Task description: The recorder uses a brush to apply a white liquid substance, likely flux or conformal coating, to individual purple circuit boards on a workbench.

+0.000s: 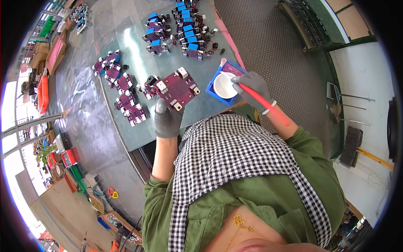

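My gloved left hand point(169, 121) grips the near edge of a purple circuit board point(178, 87) with white connectors and metal-tabbed components at its edges. In my gloved right hand point(252, 89) is a long red-handled tool point(264, 102), probably a brush. Its pale tip reaches into a round white bowl point(224, 85). The bowl sits in a blue plastic tray point(210, 85), where a small pale-pink-topped object also rests at the far corner. Just beyond the held board lies a smaller board point(148, 89) with red wires and a black ring-shaped part.
Purple boards point(124, 82) lie in a cluster on the left of the green tabletop point(138, 138). Boards with blue components point(189, 34) stand in rows at the far side. An orange bin point(43, 94) and boxes line the left edge. A broom point(351, 146) is at right.
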Action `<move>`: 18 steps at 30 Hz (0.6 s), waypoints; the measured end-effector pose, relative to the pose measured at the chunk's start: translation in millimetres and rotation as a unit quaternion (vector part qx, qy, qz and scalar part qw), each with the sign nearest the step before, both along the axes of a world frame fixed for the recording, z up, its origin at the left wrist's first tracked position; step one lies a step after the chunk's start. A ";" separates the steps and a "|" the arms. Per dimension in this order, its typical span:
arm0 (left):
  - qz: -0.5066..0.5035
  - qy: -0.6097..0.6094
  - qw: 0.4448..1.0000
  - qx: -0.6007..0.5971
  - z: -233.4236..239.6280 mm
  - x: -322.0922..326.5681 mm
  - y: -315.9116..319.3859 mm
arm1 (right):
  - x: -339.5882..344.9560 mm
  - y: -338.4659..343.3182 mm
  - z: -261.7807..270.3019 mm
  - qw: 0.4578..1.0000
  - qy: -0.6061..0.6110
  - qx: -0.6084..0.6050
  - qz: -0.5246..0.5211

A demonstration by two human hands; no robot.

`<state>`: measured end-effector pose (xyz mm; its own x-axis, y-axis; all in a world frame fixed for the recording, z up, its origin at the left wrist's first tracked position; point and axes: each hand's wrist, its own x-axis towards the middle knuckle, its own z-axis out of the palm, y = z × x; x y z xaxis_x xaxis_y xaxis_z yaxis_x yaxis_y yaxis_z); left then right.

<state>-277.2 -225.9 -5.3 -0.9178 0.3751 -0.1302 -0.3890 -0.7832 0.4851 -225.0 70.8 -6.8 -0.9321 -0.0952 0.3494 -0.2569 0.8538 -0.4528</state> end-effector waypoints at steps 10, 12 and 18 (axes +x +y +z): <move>0.029 0.056 0.998 -0.008 19.5 -3.1 24.3 | -6.5 -54.9 66.6 0.943 0.006 -0.333 0.021; 0.044 0.044 0.998 -0.007 17.3 -1.6 23.9 | 2.7 -55.7 69.1 0.956 -0.003 -0.292 0.028; 0.080 0.055 0.995 0.004 6.9 -2.2 23.6 | 3.4 -74.1 82.4 0.951 0.005 -0.306 0.048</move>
